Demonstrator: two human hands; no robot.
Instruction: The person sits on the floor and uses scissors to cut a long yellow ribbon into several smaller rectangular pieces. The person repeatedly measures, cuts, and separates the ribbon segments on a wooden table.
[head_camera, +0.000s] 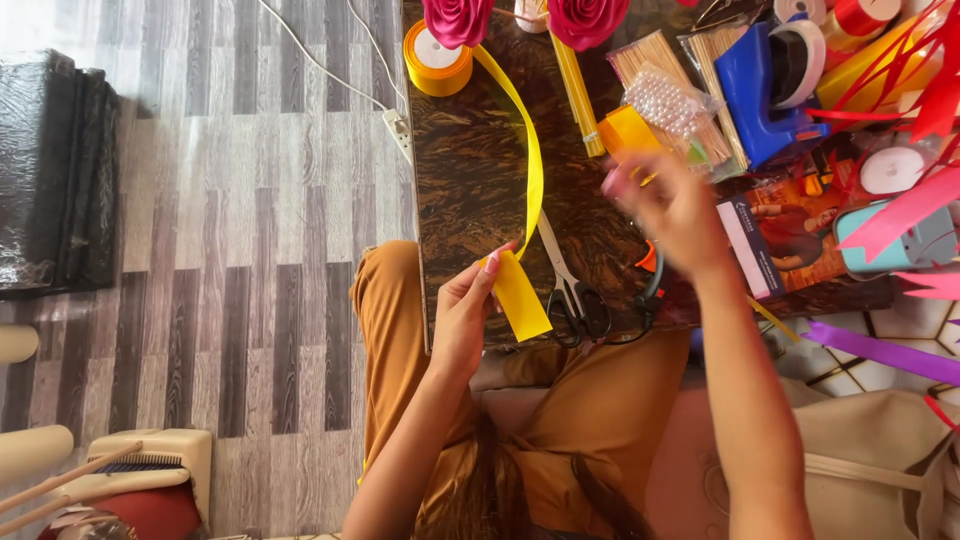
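Note:
My left hand (462, 312) pinches the folded end of a yellow ribbon (520, 290) that runs up across the dark marbled table (470, 170) to a yellow ribbon spool (436, 60). My right hand (672, 208) is blurred in motion above the table, near a small yellow piece (628, 132); I cannot tell whether it holds anything. Black-handled scissors (572, 290) lie between the two hands on the table.
Two pink ribbon roses (520, 18), wooden sticks (660, 55), a bag of pearl beads (676, 105), a blue tape dispenser (757, 95), red and pink ribbons (900, 80) and a purple ribbon (880, 352) crowd the right. A white cable (340, 75) crosses the striped floor.

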